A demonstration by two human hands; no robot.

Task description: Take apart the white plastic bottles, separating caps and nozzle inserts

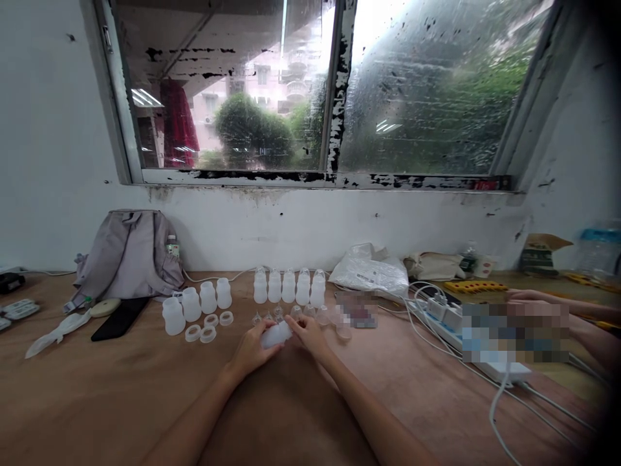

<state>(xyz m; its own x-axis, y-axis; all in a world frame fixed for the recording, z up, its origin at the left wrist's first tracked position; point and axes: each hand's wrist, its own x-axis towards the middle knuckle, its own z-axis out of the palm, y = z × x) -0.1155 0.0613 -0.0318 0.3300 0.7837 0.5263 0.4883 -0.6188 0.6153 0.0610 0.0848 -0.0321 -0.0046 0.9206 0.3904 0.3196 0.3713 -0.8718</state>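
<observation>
My left hand (pixel 253 349) wraps round the body of a frosted white baby bottle (pixel 275 334), which lies tilted on its side above the table. At the bottle's right end my right hand (pixel 309 336) has its fingers closed on it; what they pinch there is too small to tell. Just beyond my hands stand several small clear teats or caps (pixel 295 313), partly hidden by my fingers. Behind them is a row of capped bottles (pixel 288 286). To the left, several uncapped bottles (pixel 173 316) stand upright beside several loose collar rings (pixel 208 334).
A black phone (pixel 119 318) and a grey backpack (pixel 129 255) are at the left. A white plastic bag (pixel 371 272) lies by the wall. On the right are a power strip (pixel 499 367) with loose white cables and another person's hand (pixel 538 304).
</observation>
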